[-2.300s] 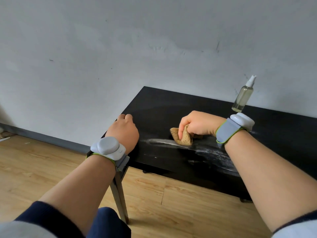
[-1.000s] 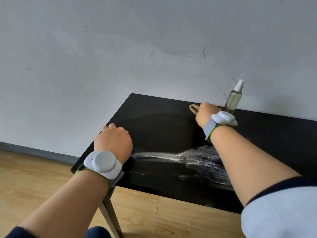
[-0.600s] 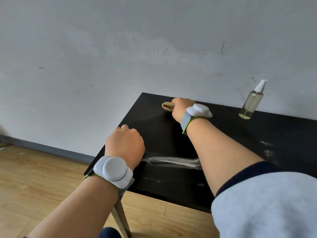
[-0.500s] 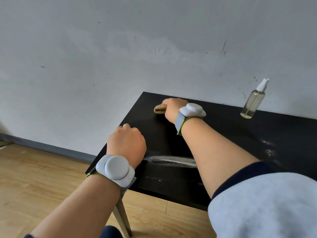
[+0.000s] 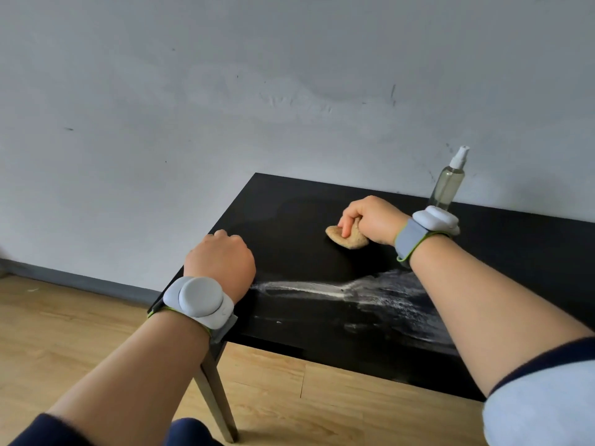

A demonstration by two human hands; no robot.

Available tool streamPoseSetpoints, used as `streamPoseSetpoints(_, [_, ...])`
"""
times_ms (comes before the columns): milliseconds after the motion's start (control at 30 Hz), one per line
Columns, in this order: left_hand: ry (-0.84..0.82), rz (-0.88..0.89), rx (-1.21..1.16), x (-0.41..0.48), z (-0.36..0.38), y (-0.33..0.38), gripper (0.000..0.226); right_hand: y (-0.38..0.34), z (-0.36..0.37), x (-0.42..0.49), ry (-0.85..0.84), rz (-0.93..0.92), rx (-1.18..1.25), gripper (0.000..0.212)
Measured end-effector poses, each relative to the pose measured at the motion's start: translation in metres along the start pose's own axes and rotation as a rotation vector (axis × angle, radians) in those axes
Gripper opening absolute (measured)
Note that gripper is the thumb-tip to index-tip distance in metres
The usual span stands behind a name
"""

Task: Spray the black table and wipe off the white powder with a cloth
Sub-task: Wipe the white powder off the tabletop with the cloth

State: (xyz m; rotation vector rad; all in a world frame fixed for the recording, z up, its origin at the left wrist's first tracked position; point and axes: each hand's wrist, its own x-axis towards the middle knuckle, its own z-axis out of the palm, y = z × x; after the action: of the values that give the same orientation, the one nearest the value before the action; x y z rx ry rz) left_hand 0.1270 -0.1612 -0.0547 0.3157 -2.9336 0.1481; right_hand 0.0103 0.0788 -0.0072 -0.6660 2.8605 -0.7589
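The right hand (image 5: 373, 217) pinches the bunched cloth (image 5: 347, 237) against the black desk (image 5: 289, 220) mid-frame to scrub toward the white powder (image 5: 380, 294) below, while the left hand (image 5: 222, 262), fingers (image 5: 225, 235) curled shut on nothing, seemingly braces the desk, the spray bottle (image 5: 449, 185) parked upper right.

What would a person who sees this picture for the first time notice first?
The white powder stands out most, smeared in a streak across the near part of the black table. Just beyond it, the right hand presses a tan cloth on the tabletop, while the left hand rests as a fist at the table's left edge. A spray bottle stands upright at the back, by the wall.
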Motion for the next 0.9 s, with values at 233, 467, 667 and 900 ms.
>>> streamPoseSetpoints(233, [0.034,0.009,-0.325,-0.003,-0.016,0.024,0.035,0.063,-0.034,-0.051,0.115,0.177,0.014,0.052])
streamPoseSetpoints(467, [-0.113,0.173,-0.414,0.004,-0.023,0.055,0.035,0.103,-0.059,-0.109,0.253,0.352,-0.075,0.050])
streamPoseSetpoints(667, [-0.107,0.153,-0.339,0.005,-0.023,0.065,0.035,0.113,-0.069,-0.147,0.234,0.505,-0.275,0.040])
streamPoseSetpoints(900, [-0.069,0.138,-0.322,0.004,-0.021,0.068,0.038,0.075,-0.041,-0.138,0.224,0.565,-0.584,0.025])
